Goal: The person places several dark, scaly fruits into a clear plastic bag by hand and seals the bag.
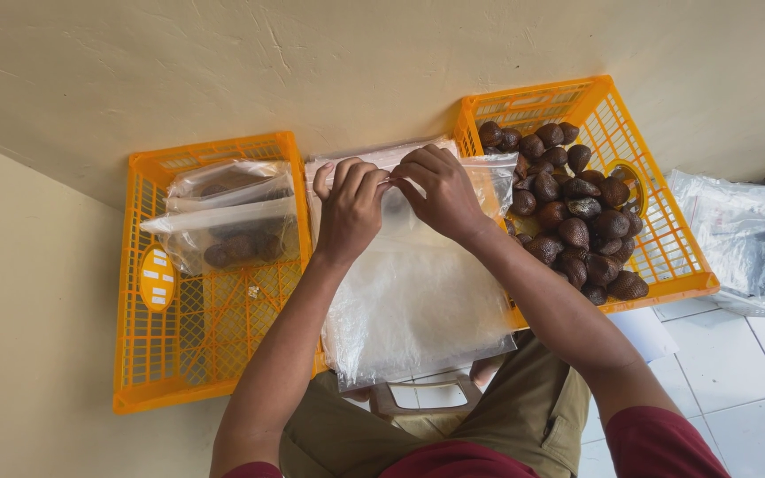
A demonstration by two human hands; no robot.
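Head view: hands meet at top edge of clear plastic bag stack on lap. Left hand & right hand both pinched shut on bag edge. Left of stack: orange crate w/ filled bags. Right of stack: 2nd orange crate w/ brown scaly fruit

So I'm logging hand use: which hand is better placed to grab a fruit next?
Probably the right hand: it sits beside the crate of loose brown fruit. The left hand is farther off, and both pinch the clear bag.
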